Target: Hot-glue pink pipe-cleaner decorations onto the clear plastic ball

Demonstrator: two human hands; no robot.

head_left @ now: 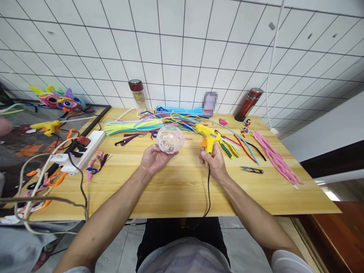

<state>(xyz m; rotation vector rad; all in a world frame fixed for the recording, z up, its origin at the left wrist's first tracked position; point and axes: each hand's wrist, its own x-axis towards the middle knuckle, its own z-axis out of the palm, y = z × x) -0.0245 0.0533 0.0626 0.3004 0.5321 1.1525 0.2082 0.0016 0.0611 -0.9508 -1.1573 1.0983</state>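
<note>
My left hand (155, 159) is closed around the lower side of a clear, round plastic ball (170, 139), held just above the table. Inside or on the ball there are pale pinkish shapes that I cannot make out. In my right hand (214, 163) is a yellow hot glue gun (209, 137), gripped by its handle with the nozzle toward the ball but apart from it. Its black cord (208, 189) hangs down over the table's front edge. Green-and-yellow pliers (227, 148) lie just right of the gun.
Bundles of coloured pipe cleaners (133, 127) lie at the back, pink ones (275, 157) at right. Small thread snips (251, 170) rest on the wooden table (170, 189). A power strip (83, 153) with cords and another glue gun (47, 127) are left. Two bottles (138, 94) (248, 104) stand near the wall.
</note>
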